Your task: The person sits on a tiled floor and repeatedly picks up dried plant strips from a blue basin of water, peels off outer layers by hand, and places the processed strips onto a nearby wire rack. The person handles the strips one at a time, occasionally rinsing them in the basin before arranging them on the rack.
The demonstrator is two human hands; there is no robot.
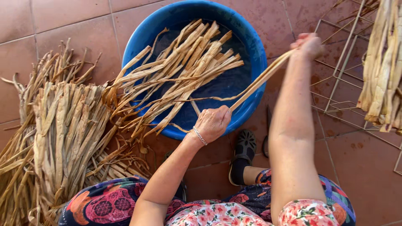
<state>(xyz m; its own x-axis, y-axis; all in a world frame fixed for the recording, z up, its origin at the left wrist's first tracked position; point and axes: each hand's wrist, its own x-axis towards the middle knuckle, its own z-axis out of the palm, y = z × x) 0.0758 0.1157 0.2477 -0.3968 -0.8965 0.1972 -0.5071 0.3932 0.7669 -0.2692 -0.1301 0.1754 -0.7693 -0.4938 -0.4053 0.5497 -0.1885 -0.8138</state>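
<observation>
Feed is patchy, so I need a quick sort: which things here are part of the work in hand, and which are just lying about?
In use:
- left hand and right hand, pulling one leaf strip taut
- blue basin holding soaking strips
- dry strip pile on the floor

Lying about:
- wire rack
- hanging strips at the right edge
- black shoe

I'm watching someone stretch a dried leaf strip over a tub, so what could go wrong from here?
The strip, pulled taut between the left hand and right hand, might snap or cut the fingers. The blue tub looks to hold water, which may splash onto the tiled floor and make it slippery.
</observation>
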